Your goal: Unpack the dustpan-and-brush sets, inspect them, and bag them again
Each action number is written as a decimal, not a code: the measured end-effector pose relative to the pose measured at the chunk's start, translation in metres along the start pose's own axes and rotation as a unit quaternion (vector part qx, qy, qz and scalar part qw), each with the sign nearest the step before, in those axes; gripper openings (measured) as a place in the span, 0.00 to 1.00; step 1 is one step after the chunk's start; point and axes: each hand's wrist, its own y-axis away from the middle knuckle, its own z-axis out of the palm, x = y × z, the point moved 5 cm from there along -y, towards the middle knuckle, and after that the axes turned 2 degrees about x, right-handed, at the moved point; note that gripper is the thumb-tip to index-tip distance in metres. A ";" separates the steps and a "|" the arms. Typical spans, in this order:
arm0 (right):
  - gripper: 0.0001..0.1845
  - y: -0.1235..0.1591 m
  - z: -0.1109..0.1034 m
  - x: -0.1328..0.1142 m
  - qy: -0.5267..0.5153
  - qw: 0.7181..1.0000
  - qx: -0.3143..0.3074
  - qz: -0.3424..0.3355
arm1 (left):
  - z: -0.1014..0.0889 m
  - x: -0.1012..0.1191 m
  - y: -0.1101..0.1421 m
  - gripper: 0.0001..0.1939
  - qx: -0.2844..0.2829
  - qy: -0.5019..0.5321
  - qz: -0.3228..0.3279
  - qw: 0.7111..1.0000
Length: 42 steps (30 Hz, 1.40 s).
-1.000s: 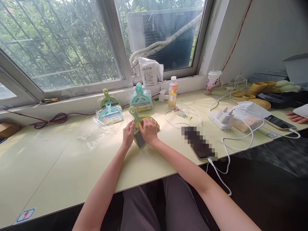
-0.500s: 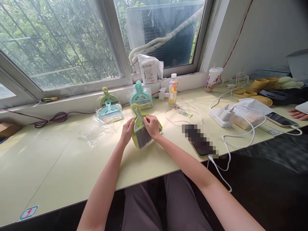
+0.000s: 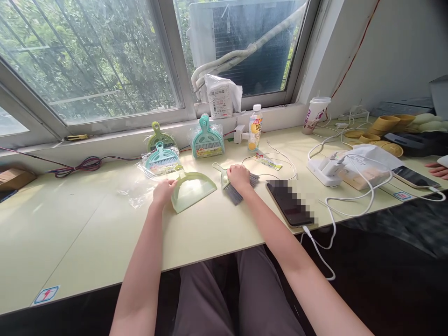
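Note:
My left hand (image 3: 164, 192) is closed on the left edge of a pale green dustpan (image 3: 192, 192), whose handle points toward the window. To its right, my right hand (image 3: 239, 177) grips a small green hand brush (image 3: 234, 193) with grey bristles, low over or on the table; its looped handle points up and left. The brush and dustpan are apart. Behind the dustpan lies a wrapped turquoise dustpan-and-brush set (image 3: 161, 158). A green set (image 3: 158, 138) and another turquoise set (image 3: 207, 140) lean at the window ledge.
Clear plastic wrapping (image 3: 135, 196) lies left of the dustpan. On the right are a phone (image 3: 289, 205) with a cable, a drink bottle (image 3: 255, 128), a paper cup (image 3: 315, 115) and a white power strip (image 3: 327, 172). Another person's hand (image 3: 439, 171) shows at the far right edge.
The brush and dustpan, joined together before, are now separate. My left hand has moved left with the dustpan, my right hand right with the brush.

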 end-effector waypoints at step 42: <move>0.08 0.014 0.007 -0.026 -0.076 0.994 -0.023 -0.076 | 0.026 0.081 0.036 0.18 -0.088 -0.096 0.121 0.984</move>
